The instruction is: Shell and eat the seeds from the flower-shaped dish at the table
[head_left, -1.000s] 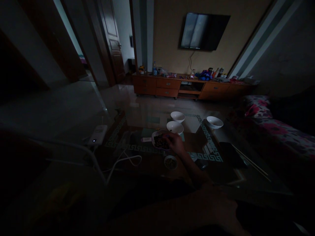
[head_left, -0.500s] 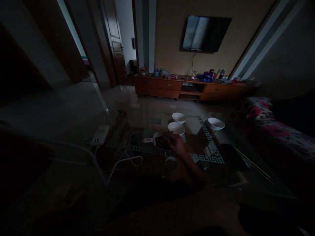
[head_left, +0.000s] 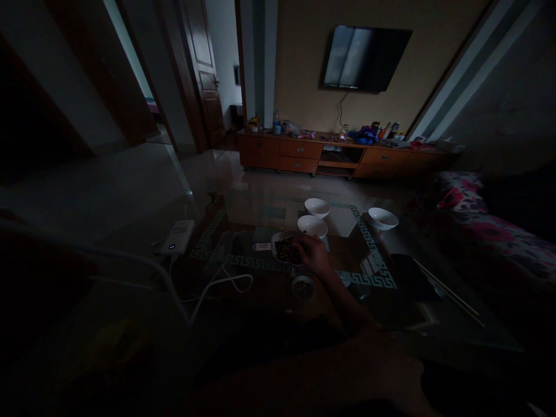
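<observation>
My right hand (head_left: 311, 253) is at the dish (head_left: 275, 238), left hand (head_left: 403, 376) apart, grips indiscernible; careless withdrawal could tip the five-o'clock bowl (head_left: 313, 291).

Pale, wavy-edged dish (head_left: 274, 241), level on the glass table (head_left: 343, 249), holding small dark pieces (head_left: 284, 250)

White bowls (head_left: 315, 224) and a pale dish (head_left: 273, 242) of dark pieces (head_left: 284, 250) stood out against a table (head_left: 341, 252) bordered in a pale green Greek-key pattern (head_left: 382, 281), while the cabinet (head_left: 299, 149) was orange-brown, the wall (head_left: 299, 69) beige, the television (head_left: 373, 61) black and the cushion (head_left: 461, 191) pink-flowered.
</observation>
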The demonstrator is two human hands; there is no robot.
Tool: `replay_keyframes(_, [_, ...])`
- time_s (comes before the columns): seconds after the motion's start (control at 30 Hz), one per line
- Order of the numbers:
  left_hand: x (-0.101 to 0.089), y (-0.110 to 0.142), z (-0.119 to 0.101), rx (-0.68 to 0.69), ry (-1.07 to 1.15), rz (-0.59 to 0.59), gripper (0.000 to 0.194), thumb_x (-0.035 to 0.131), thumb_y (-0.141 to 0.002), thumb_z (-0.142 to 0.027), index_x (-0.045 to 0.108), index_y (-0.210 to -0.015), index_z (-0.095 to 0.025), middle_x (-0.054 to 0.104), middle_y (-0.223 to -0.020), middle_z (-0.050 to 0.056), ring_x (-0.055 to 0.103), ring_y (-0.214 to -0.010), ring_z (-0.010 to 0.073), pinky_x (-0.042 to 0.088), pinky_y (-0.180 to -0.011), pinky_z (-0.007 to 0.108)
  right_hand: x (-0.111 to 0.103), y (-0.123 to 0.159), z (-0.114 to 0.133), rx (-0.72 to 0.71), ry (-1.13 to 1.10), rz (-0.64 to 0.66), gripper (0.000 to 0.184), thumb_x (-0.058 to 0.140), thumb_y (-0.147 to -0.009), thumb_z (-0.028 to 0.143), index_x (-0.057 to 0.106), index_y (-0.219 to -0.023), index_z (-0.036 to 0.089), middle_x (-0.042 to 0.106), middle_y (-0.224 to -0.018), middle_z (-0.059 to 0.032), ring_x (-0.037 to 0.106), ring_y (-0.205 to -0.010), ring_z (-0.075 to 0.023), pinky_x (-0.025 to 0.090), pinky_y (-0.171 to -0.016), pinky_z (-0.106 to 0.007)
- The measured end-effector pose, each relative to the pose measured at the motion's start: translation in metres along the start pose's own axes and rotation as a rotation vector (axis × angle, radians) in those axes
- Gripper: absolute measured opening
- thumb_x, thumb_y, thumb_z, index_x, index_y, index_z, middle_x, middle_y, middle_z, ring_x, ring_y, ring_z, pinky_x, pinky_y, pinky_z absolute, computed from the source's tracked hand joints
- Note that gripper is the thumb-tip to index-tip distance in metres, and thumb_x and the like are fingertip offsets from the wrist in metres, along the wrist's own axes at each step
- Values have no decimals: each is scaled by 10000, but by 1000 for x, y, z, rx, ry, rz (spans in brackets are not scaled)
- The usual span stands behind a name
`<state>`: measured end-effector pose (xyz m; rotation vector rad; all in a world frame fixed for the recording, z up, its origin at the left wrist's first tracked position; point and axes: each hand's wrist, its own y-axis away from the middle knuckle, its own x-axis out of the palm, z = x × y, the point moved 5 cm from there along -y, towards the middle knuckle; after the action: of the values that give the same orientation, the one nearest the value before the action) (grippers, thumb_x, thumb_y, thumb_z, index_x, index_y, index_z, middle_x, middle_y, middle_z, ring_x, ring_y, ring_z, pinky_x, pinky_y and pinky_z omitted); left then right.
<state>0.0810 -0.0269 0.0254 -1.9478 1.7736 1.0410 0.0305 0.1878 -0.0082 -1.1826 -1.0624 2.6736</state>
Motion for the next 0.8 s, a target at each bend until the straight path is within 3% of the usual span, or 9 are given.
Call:
replay_keyframes(0.27, [0,0,-1,-20,8,-28,448,642,-1013,-540,654,-1262,-168,659,-1255,119,653,-1094,233,597,-962,459,3,-1,-2,8,36,71,171,628,-1037,323,775,-1041,236,814,-1050,-70,738,-938,-260,483,-887,-381])
replay_keyframes(0.47, [0,0,0,-27,6,-59,453,624,-1020,-550,657,-1279,-180,661,-1257,121,650,-1113,239,591,-985,477,3,-1,1,5,11,46,225,599,-1048,357,780,-1005,230,811,-1002,-76,724,-889,-252,493,-867,-372])
replay_keyframes(0.53, [0,-1,1,-30,-7,-62,454,634,-1014,-549,659,-1273,-176,661,-1265,121,650,-1123,241,585,-995,481,-3,-1,0,26,-25,-24,250,587,-1049,379,784,-992,236,811,-977,-68,717,-872,-248,504,-865,-366])
replay_keyframes(0.6, [2,-3,2,-30,-25,-58,458,650,-1005,-548,660,-1264,-171,659,-1274,122,649,-1129,244,583,-999,482,-17,0,-7,92,-63,-173,289,571,-1050,421,780,-979,235,811,-979,-66,719,-886,-247,518,-871,-358])
replay_keyframes(0.7, [6,-6,3,-20,-60,-33,454,649,-1006,-547,658,-1258,-169,657,-1273,121,649,-1126,243,585,-994,478,-41,5,-28,282,-90,-443,381,535,-1046,524,753,-982,218,811,-1002,-77,733,-901,-246,535,-835,-337])
replay_keyframes(0.8, [12,-8,6,3,-97,-7,457,650,-1006,-547,657,-1257,-165,660,-1263,120,651,-1114,241,587,-984,474,-55,10,-48,449,-69,-553,461,524,-1019,615,745,-1004,212,811,-959,-77,745,-852,-248,531,-757,-319])
